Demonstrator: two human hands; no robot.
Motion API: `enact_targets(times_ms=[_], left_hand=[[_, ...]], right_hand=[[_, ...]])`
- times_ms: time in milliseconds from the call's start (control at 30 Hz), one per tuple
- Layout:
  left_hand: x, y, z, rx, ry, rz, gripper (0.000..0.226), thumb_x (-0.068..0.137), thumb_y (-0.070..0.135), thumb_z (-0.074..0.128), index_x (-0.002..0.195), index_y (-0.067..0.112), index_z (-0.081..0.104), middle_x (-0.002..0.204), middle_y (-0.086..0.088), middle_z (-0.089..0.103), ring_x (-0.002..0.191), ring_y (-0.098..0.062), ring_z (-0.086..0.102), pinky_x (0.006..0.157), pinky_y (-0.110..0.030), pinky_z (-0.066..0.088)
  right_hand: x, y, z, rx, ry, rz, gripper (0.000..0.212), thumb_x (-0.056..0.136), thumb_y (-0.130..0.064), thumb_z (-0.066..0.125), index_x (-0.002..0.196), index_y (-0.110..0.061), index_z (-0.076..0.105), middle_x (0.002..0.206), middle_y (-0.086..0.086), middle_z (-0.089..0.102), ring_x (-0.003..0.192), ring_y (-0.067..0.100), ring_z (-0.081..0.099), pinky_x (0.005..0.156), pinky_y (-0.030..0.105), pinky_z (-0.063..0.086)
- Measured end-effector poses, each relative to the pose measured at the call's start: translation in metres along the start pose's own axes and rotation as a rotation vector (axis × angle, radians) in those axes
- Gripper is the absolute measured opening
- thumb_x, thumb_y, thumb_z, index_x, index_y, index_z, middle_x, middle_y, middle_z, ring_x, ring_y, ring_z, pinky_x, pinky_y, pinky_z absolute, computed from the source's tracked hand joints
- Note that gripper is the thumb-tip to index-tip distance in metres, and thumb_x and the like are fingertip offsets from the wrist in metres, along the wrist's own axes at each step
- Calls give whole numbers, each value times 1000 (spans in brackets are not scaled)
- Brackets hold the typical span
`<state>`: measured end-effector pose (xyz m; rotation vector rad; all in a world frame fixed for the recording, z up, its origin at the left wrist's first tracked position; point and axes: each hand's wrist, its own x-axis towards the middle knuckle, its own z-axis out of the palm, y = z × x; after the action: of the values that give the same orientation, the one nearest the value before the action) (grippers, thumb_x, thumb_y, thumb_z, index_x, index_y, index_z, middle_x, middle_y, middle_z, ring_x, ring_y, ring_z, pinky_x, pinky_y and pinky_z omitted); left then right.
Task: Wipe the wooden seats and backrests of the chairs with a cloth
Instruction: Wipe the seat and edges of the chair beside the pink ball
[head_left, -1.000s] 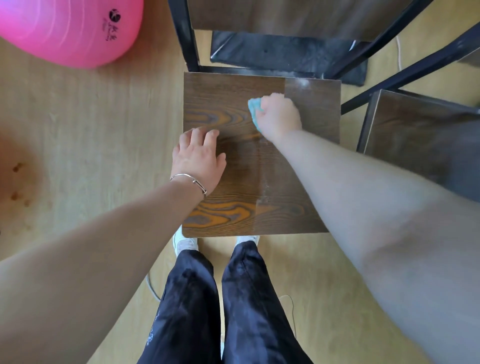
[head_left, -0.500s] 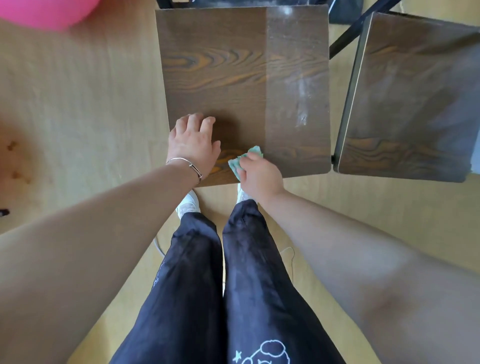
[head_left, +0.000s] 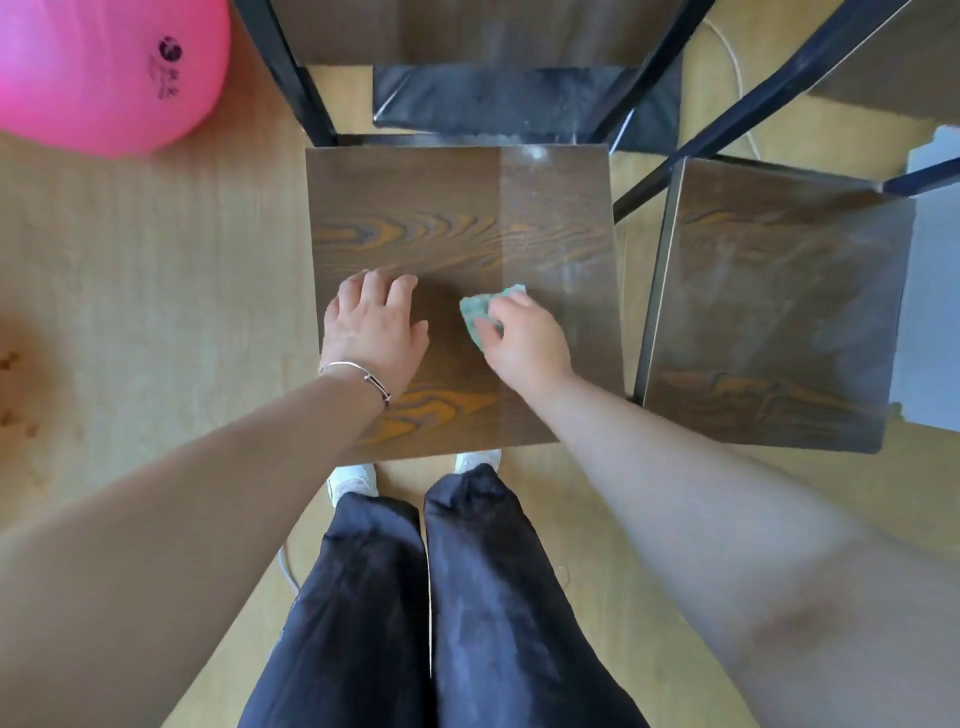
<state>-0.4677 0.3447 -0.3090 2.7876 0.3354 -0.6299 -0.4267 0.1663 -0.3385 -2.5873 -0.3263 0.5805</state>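
A dark wooden chair seat (head_left: 447, 208) with orange grain lies straight below me, its backrest (head_left: 467, 31) at the top edge between black metal posts. My left hand (head_left: 374, 327), a thin bracelet on its wrist, rests flat on the seat's left half with fingers together. My right hand (head_left: 524, 338) presses a small green cloth (head_left: 480, 309) onto the middle of the seat. A second wooden chair seat (head_left: 774, 312) stands close on the right, with pale smears on it.
A pink exercise ball (head_left: 104, 67) sits on the light wood floor at the upper left. A black mat (head_left: 519, 98) lies under the chair's back. A white cable (head_left: 730, 57) runs along the floor at the upper right. My legs and white shoes stand at the seat's front edge.
My right hand went with the cloth from the seat's far part to its front edge, then back up to the middle. The left hand stayed planted on the seat.
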Motion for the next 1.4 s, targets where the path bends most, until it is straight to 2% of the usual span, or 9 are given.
enact_targets(times_ms=[167, 267, 333, 400, 633, 900, 1067, 1267, 1400], left_hand=[[38, 10, -10, 18, 20, 24, 52, 95, 39, 45, 143, 22, 33, 145, -6, 34, 136, -31, 23, 109, -44, 27], [53, 16, -13, 8, 20, 25, 52, 96, 40, 42, 144, 23, 31, 147, -5, 33, 137, -30, 22, 110, -45, 28], [58, 20, -14, 2, 14, 31, 51, 97, 39, 42, 144, 23, 31, 147, -5, 33, 137, -30, 22, 110, -45, 28], [60, 22, -15, -4, 7, 41, 51, 97, 39, 42, 144, 24, 31, 147, -3, 32, 137, -30, 22, 111, -45, 28], [56, 14, -14, -7, -14, 44, 51, 96, 40, 43, 143, 24, 32, 148, -3, 32, 138, -29, 22, 111, -45, 29], [42, 8, -8, -10, -33, 44, 52, 95, 40, 45, 143, 23, 33, 147, -3, 33, 137, -29, 23, 110, -45, 28], [27, 12, -2, 2, -41, 66, 53, 95, 40, 46, 143, 22, 34, 144, -6, 36, 134, -32, 26, 108, -45, 29], [-5, 20, 19, 33, -92, 117, 52, 95, 39, 46, 143, 21, 34, 142, -7, 36, 131, -33, 29, 107, -46, 30], [-28, 19, 37, 56, -132, 130, 52, 95, 38, 46, 143, 21, 35, 145, -7, 35, 132, -34, 29, 107, -46, 30]], right_hand=[[150, -15, -54, -191, 160, 70, 27, 98, -29, 43, 100, -11, 62, 110, 9, 57, 99, 29, 56, 69, 31, 37], [209, -17, -65, -310, 118, 54, 28, 97, -24, 43, 113, -10, 62, 116, 10, 59, 105, 29, 57, 76, 32, 43], [220, -12, -62, -403, 10, 58, 29, 96, -20, 43, 115, -8, 63, 113, 13, 61, 99, 30, 58, 75, 32, 47], [218, -5, -55, -418, 1, 88, 28, 95, -23, 48, 117, -11, 62, 112, 10, 61, 92, 27, 57, 69, 31, 44], [212, -3, -59, -416, -21, 64, 31, 98, -27, 43, 116, -9, 62, 109, 12, 61, 97, 29, 59, 71, 32, 44], [143, 0, -34, -293, 9, 100, 27, 99, -28, 47, 114, -13, 63, 110, 4, 59, 95, 23, 60, 79, 34, 54], [69, 12, -10, -238, -76, 98, 23, 96, -25, 48, 100, -9, 63, 112, 6, 58, 98, 30, 57, 70, 31, 40], [-47, 20, 25, -175, -172, 116, 28, 95, -23, 49, 118, -13, 63, 124, 3, 58, 99, 30, 62, 77, 32, 48], [-102, 24, 41, -194, -285, 116, 27, 98, -21, 44, 116, -10, 59, 123, 3, 55, 99, 28, 59, 69, 30, 39]])
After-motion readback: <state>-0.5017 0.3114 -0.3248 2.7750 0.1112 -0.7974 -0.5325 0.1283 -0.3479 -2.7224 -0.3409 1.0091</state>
